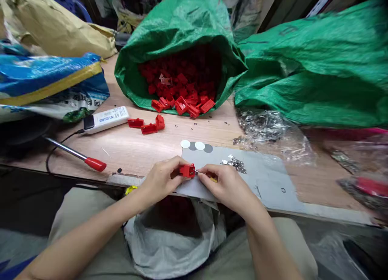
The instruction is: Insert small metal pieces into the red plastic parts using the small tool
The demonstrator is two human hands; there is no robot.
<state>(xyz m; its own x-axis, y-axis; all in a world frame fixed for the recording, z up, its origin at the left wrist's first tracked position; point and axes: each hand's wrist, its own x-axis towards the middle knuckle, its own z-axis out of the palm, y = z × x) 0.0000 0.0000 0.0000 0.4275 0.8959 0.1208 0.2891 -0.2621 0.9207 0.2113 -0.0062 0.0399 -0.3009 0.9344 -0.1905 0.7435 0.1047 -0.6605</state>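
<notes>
From my remote station I count two hands at mid-frame: one left hand (160, 178), holding one red housing (186, 171), and one right hand (226, 182), holding one thin tool (214, 179). Left of centre I tally three loose red pieces (136, 123). Four discs (185, 143), two pale and two darker, make one row near the centre. I get two green sacks (184, 17), top centre and upper right, plus one white device (107, 119) and one red-handled rod (95, 164) at left. The metal bits (238, 164) right of centre are too many for me to count.
</notes>
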